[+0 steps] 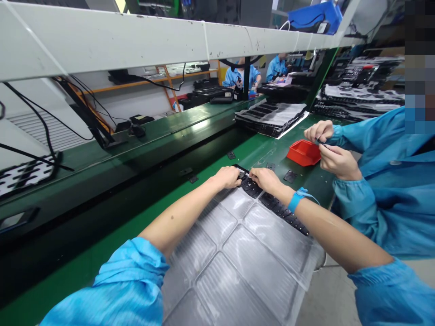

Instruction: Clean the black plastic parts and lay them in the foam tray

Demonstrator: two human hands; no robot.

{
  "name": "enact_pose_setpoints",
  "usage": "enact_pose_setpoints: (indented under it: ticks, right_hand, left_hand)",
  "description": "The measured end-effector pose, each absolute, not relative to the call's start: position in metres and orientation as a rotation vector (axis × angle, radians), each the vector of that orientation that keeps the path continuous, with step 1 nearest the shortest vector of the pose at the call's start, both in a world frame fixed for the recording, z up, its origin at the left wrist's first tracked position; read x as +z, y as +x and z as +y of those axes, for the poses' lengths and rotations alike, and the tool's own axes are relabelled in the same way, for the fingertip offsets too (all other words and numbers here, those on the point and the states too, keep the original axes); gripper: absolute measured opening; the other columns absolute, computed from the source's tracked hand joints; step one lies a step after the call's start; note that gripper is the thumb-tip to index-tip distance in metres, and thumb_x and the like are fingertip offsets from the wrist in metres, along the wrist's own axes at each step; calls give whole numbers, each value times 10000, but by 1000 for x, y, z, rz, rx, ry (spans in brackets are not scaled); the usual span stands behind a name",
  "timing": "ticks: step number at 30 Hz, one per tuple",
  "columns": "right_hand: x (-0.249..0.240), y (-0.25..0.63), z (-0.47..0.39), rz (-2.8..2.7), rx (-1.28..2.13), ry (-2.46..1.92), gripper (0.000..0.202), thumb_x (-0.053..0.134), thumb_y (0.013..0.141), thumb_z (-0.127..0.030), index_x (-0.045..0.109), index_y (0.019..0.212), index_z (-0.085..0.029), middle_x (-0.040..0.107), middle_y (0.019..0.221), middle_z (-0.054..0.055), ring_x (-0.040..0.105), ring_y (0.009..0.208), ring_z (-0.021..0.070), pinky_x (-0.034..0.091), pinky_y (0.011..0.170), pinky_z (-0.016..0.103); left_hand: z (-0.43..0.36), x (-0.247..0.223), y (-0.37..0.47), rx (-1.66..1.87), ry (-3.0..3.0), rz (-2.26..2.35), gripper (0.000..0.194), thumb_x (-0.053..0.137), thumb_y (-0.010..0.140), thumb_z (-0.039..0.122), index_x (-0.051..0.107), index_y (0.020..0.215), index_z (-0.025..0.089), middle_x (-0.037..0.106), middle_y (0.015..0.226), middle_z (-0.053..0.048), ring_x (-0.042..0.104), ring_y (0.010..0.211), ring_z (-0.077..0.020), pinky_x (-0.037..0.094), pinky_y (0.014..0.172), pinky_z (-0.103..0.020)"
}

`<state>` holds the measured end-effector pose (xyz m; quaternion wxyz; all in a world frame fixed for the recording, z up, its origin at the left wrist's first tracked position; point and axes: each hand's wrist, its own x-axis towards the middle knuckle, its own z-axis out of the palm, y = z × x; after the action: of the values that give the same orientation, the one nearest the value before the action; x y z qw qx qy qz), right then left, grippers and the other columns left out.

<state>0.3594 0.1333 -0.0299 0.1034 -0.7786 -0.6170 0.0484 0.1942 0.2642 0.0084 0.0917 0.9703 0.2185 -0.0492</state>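
Note:
A large clear plastic tray (234,244) with ribbed compartments lies in front of me. Black, flat, panel-like parts (283,210) line its far edge. My left hand (229,177) is closed at the tray's far corner, its fingertips pinching a small dark piece (242,175). Close on the right, my right hand (266,179) has its fingers bent together at the same row of black parts. Whatever lies between its fingertips is too small to make out. A blue band (297,199) circles my right wrist.
Small black pieces (290,176) lie on the green bench (253,147). Beside them is a red bin (303,152). At right, a co-worker's hands (335,154) hold a small dark part. Stacked trays (272,115) stand farther back. A white beam (152,40) crosses above.

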Motion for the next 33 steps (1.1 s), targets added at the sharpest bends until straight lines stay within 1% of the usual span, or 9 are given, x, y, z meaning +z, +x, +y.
enact_pose_setpoints:
  ticks: [4,8,13,17,20,24,29,31,33]
  right_hand:
    - [-32,365,134,-1843,140,-2261,219,692,1054,-344,713,1187,-171,731,1186,73,722,1055,226,613,947,446]
    - [-33,368,135,-1842,135,-2237,225,693,1053,-347,712,1191,-170,730,1192,74,721,1063,230,611,953,451]
    - [-35,371,134,-1832,155,-2216,226,692,1053,-354,712,1191,-175,729,1190,74,722,1048,224,615,938,439]
    - [-36,371,132,-1817,175,-2180,215,697,1050,-347,714,1174,-172,731,1168,70,723,1034,221,617,929,434]
    - [-36,370,129,-1785,176,-2138,206,695,1051,-346,717,1154,-169,734,1146,65,723,1025,219,615,929,434]
    - [-33,370,128,-1688,158,-2074,221,682,1058,-356,713,1167,-166,732,1164,70,716,1065,231,598,969,461]
    - [-33,371,131,-1532,220,-2019,230,702,1043,-370,717,1141,-163,734,1159,71,713,1071,236,586,986,473]
    - [-34,369,132,-1460,275,-1985,222,711,1036,-369,721,1120,-164,734,1157,70,710,1075,236,585,986,472]
    - [-35,367,134,-1354,334,-1942,223,713,1035,-368,718,1124,-164,729,1164,71,708,1074,234,592,972,463]
  left_hand:
    - [274,6,196,-151,2811,665,282,746,892,417,758,1080,206,788,1096,-111,748,1088,-298,553,901,-312]
    - [284,0,201,-110,2729,736,374,757,891,473,735,1123,181,792,1077,-89,748,1010,-251,538,818,-272]
    - [284,-9,205,-71,2650,794,342,809,839,463,742,1001,169,774,931,-58,726,871,-220,493,687,-261]
    - [285,-9,207,-79,2608,799,267,827,815,439,736,858,191,709,770,-5,681,762,-185,451,618,-253]
    - [289,-7,206,-44,2608,813,240,814,833,419,732,869,196,711,810,-6,682,805,-184,465,661,-252]
    - [293,-6,201,-7,2632,871,286,855,800,371,726,973,183,743,999,-73,701,979,-248,507,775,-286]
    - [289,-8,197,11,2619,875,373,870,805,440,713,1040,197,735,1140,-104,691,1112,-293,528,885,-323]
    - [286,-8,197,30,2596,882,394,894,779,427,707,1035,195,728,1169,-116,686,1135,-314,530,909,-344]
    - [283,-9,196,55,2555,898,339,894,780,386,702,977,188,730,1153,-123,689,1131,-325,532,919,-362]
